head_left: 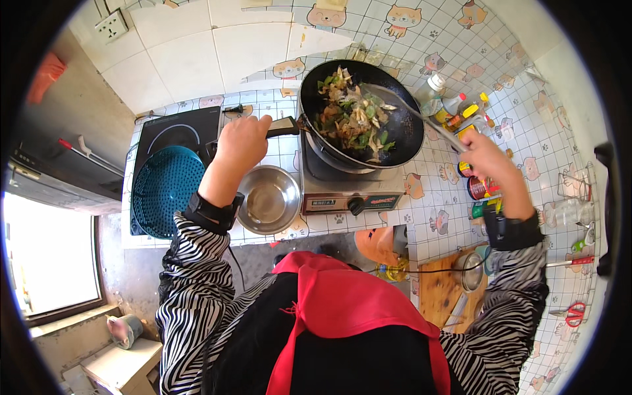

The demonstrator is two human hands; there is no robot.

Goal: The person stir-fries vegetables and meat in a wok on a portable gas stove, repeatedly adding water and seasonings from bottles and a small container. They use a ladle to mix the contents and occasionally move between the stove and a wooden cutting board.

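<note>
A black wok (402, 133) rests tilted over a single-burner gas stove (316, 185), its far side raised toward the wall. My left hand (242, 140) is closed around the wok's handle (282, 127). Inside the wok lies a mix of green pepper pieces and pale, browned strips of food (358, 111). My right hand (486, 155) grips the long metal handle of a cooking spatula (429, 118). The spatula's head reaches into the wok at the food's right side and is partly covered by it.
A steel bowl (270, 200) sits left of the stove. A teal colander (168, 192) stands on a black induction cooktop (210, 118). Sauce bottles (452, 106) and jars (478, 187) line the right side. A knife (456, 311) lies on a wooden board (434, 281).
</note>
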